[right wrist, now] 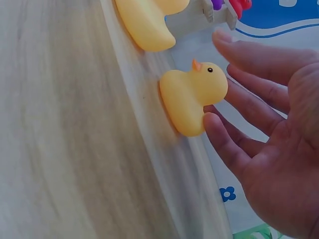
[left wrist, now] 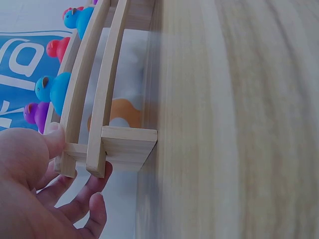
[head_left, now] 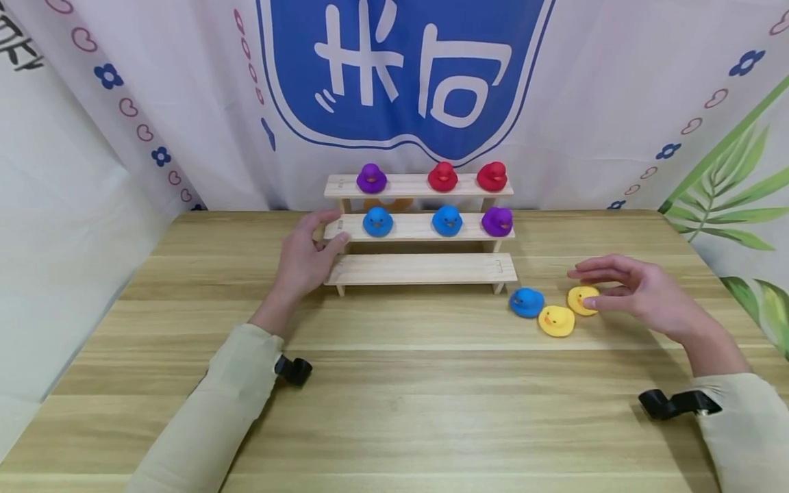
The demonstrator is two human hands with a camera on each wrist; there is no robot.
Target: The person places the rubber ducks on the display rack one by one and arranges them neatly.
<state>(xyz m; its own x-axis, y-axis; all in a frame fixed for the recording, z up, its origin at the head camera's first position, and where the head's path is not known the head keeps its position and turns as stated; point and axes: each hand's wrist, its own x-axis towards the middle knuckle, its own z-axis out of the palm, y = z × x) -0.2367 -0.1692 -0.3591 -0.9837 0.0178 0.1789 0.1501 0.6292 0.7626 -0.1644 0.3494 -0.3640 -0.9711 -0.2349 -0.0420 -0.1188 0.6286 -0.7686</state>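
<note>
A three-step wooden display stand [head_left: 422,269] stands on the table. My left hand [head_left: 306,257] grips the left end of its middle step, thumb on top and fingers beneath, as the left wrist view shows. At the right, my right hand [head_left: 647,294] is around a yellow rubber duck [right wrist: 193,97] on the table, fingers spread and fingertips right at the duck. Beside that duck lie a second yellow duck [head_left: 557,322] and a blue duck [head_left: 526,302].
On the top step sit a purple duck [head_left: 371,179] and two red ducks [head_left: 442,177]. The middle step bears two blue ducks [head_left: 378,222] and a purple duck [head_left: 497,222]. A printed curtain [head_left: 216,137] hangs behind the table [head_left: 394,411].
</note>
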